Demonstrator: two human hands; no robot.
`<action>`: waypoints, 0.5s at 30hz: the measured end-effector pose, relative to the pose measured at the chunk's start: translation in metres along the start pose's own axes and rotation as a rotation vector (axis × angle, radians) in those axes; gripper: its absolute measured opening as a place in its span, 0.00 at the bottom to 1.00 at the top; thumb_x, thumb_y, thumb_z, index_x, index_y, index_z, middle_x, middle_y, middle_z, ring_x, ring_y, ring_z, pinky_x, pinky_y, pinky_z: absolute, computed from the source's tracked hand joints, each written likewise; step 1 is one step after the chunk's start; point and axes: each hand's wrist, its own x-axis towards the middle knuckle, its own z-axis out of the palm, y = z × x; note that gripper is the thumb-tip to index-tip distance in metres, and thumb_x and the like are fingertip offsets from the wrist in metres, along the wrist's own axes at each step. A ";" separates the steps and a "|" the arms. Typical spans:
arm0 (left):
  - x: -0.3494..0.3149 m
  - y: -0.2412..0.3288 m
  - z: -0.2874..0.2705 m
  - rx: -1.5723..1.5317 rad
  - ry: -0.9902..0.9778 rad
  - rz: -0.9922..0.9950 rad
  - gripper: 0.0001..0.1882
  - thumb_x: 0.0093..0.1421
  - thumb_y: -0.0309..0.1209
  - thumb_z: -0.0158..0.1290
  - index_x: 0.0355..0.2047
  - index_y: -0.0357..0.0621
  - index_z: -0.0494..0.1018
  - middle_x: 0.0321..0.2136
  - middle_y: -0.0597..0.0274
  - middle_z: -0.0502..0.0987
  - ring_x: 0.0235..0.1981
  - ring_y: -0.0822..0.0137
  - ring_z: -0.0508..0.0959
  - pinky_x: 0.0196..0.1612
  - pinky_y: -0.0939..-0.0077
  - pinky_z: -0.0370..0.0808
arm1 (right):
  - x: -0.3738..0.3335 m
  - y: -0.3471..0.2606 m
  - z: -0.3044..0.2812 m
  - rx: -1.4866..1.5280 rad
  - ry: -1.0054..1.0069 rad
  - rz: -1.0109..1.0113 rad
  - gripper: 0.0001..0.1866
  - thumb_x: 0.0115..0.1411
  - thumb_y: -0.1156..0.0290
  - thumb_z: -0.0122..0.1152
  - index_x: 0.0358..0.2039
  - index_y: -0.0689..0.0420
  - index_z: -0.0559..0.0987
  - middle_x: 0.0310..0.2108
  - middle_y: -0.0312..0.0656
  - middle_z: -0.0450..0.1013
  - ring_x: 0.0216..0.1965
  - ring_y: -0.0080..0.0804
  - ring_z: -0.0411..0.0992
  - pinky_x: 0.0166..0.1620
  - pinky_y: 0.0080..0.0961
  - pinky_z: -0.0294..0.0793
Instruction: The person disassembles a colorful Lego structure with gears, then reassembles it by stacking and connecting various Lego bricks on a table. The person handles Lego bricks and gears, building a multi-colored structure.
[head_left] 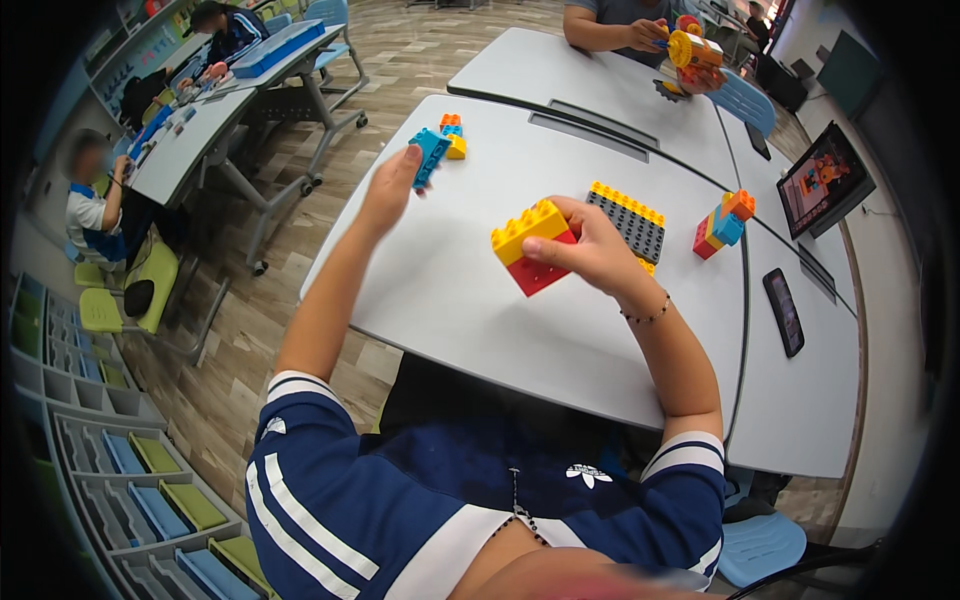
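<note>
At the table's far left, my left hand (388,190) is closed around a blue toy building brick (430,158), thumb on its near side. Just beyond that brick lie a yellow brick (456,147) and a small orange and blue stack (451,124). Nearer the middle, my right hand (592,245) grips a block of stacked toy bricks (532,247), yellow on top and red below, tilted above the white tabletop (450,290). Behind my right hand, a dark grey studded piece with yellow bricks (628,220) lies on the table, partly hidden by the hand.
To the right stands a multicoloured brick stack (723,226). Farther right are a phone (783,312) and a screen (825,180) showing a brick model. Across the table, another person's hands hold a yellow toy model (692,52). Other people sit at tables on the left.
</note>
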 end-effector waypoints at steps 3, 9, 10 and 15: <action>0.028 -0.024 -0.032 0.836 -0.042 0.125 0.22 0.64 0.47 0.51 0.42 0.39 0.75 0.37 0.57 0.73 0.37 0.64 0.74 0.40 0.73 0.71 | 0.005 -0.001 -0.003 -0.009 0.064 0.037 0.24 0.55 0.55 0.69 0.42 0.61 0.74 0.36 0.41 0.76 0.38 0.21 0.75 0.44 0.19 0.74; 0.049 -0.051 -0.040 0.856 -0.294 0.152 0.21 0.52 0.40 0.65 0.42 0.42 0.75 0.42 0.54 0.73 0.48 0.56 0.72 0.50 0.66 0.70 | 0.005 -0.001 -0.002 -0.009 0.106 0.029 0.25 0.55 0.56 0.69 0.44 0.61 0.73 0.38 0.42 0.76 0.41 0.23 0.75 0.46 0.21 0.75; 0.052 -0.052 -0.039 0.823 -0.299 0.148 0.21 0.51 0.39 0.66 0.42 0.42 0.75 0.42 0.54 0.73 0.48 0.56 0.72 0.50 0.66 0.70 | 0.005 -0.001 -0.002 0.006 0.105 0.027 0.25 0.56 0.56 0.69 0.44 0.61 0.73 0.38 0.42 0.76 0.41 0.23 0.75 0.46 0.21 0.75; 0.059 -0.060 -0.037 0.843 -0.174 0.251 0.20 0.48 0.34 0.68 0.40 0.44 0.75 0.39 0.57 0.73 0.45 0.57 0.73 0.47 0.67 0.71 | 0.005 -0.002 -0.005 0.023 0.100 0.026 0.23 0.56 0.59 0.69 0.45 0.60 0.73 0.39 0.42 0.77 0.41 0.22 0.75 0.46 0.20 0.74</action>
